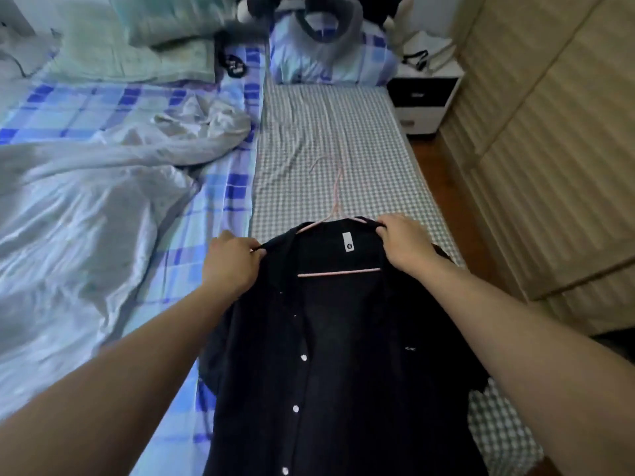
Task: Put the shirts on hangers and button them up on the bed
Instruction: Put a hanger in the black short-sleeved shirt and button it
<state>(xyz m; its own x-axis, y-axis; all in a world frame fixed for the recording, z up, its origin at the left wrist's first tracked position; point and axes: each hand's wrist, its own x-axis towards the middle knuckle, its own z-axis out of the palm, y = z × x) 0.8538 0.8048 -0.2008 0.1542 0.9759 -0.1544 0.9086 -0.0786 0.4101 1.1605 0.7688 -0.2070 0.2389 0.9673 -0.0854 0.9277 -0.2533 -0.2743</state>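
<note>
On the bed's checked sheet (343,132) lies the dark shirt (343,355), long axis toward the person, over a pink hanger (338,271); left hand (233,261) and right hand (403,243) each pinch a collar side, equally near.

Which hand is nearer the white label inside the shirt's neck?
Right. The right hand pinches the collar just right of the white label; the left hand grips the black shirt farther off, at its left shoulder.
</note>
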